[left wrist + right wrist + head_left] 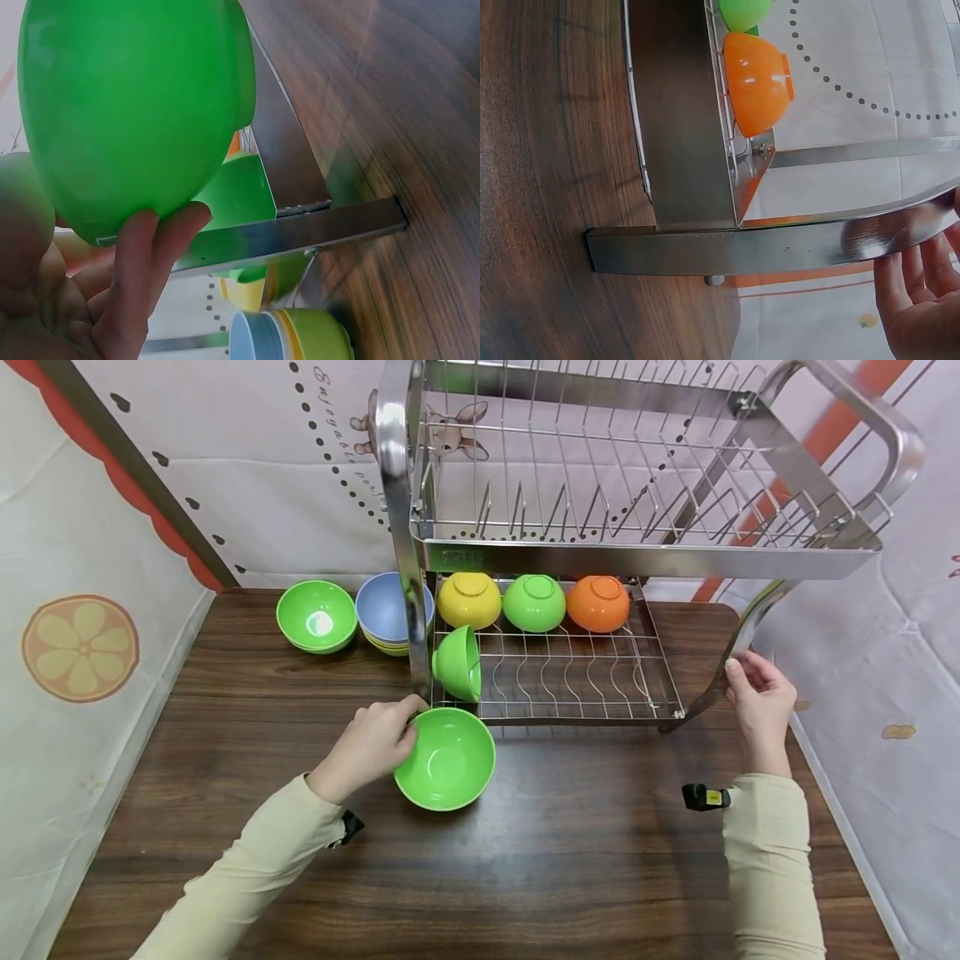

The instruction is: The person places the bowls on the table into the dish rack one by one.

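My left hand (372, 743) pinches a green bowl (445, 760) by its rim, in front of the rack's left post. In the left wrist view the bowl (135, 112) is off the table, its underside facing the camera and fingers beneath its edge. My right hand (761, 697) grips the right leg (750, 627) of the metal dish rack (645, 562). On the lower tier, a green bowl (459, 664) stands on its side at the left. Behind it, a yellow bowl (469, 602), a green bowl (534, 604) and an orange bowl (598, 604) sit upside down.
At the back left of the wooden table (247, 735) are stacked green bowls (317, 617). Beside them, a blue bowl (386, 607) tops another stack, partly behind the left post (408, 527). The upper tier with wire slots (570, 485) overhangs the lower one.
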### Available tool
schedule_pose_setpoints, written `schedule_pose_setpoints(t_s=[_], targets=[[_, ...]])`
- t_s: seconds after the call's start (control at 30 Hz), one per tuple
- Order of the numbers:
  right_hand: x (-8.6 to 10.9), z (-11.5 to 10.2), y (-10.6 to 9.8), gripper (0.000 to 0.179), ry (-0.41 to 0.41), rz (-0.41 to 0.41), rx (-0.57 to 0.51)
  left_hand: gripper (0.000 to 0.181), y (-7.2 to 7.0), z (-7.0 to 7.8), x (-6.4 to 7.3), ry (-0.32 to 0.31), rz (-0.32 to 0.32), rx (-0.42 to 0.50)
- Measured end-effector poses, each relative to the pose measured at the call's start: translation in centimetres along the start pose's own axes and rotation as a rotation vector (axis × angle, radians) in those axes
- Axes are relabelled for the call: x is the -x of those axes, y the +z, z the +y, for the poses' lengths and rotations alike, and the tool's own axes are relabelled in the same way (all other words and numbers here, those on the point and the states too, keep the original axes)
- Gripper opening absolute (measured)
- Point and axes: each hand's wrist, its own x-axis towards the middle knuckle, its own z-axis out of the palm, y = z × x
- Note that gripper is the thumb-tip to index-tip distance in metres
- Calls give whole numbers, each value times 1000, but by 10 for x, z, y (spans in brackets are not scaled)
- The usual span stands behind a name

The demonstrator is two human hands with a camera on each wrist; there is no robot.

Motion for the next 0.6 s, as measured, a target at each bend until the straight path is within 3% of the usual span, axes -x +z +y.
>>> schedule_pose_setpoints(t_s=[0.13,0.33,0.4,0.5,0.6], targets=[[3,-3,2,22,-116,-19,85,19,2,3,-5,20,4,1],[29,-20,18,27,-448,79,302,19,6,7,-10,31,-14,1],[38,-22,24,29,-591,70,355,19,8,9,-12,38,-18,-1],[52,-21,35,27,-849,-38,429,18,9,12,-15,48,-18,-9],[69,-19,50,34,-1073,-254,474,18,11,16,-17,47,-19,-11]])
